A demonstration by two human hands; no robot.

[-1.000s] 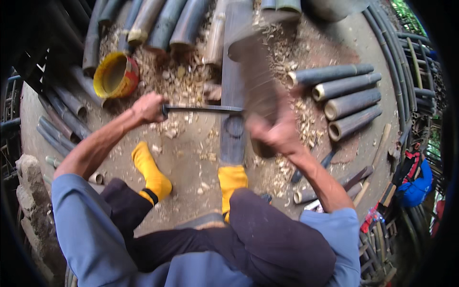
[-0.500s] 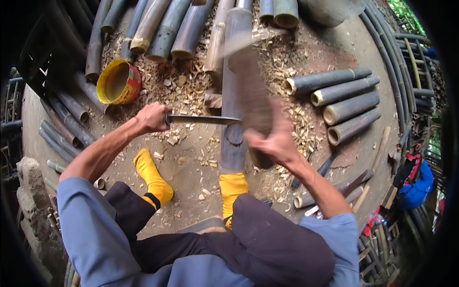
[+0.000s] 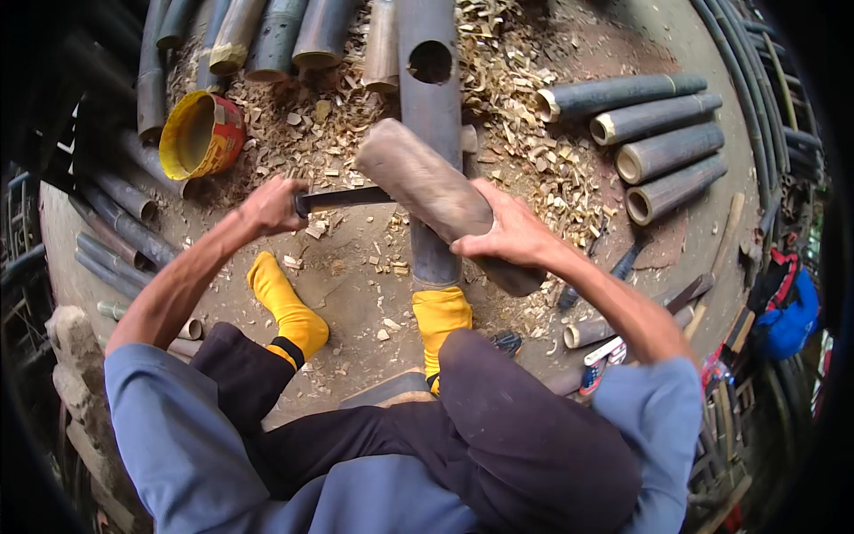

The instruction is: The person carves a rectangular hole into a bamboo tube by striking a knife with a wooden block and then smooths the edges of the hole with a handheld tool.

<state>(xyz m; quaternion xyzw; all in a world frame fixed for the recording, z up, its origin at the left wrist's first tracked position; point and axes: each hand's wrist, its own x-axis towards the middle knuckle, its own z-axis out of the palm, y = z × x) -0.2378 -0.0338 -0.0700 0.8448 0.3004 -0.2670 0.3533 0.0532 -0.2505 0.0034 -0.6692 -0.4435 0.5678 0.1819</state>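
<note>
1. The piece being worked, a dark bamboo tube (image 3: 431, 116), lies lengthwise on the floor (image 3: 351, 276), its near end at a yellow sock (image 3: 442, 313) on the person's foot.
2. Done: a round hole (image 3: 431, 62) stands open in the tube's upper side, beyond the hands.
3. The left hand (image 3: 271, 206) is wrapped around the handle of a knife (image 3: 350, 198); its blade points across toward the tube. The block hides the tip, so contact cannot be told.
4. The right hand (image 3: 509, 230) grasps a thick wooden block (image 3: 425, 178), slanted above the tube.
5. Left: cutting on this tube seems unfinished, with both tools over it; how much remains under the block is hidden.
6. Pale wood chips (image 3: 516, 133) lie thick on both sides, suggesting much cutting is done.
7. Four shorter tubes (image 3: 672, 135) lie at right, no side hole showing.
</note>
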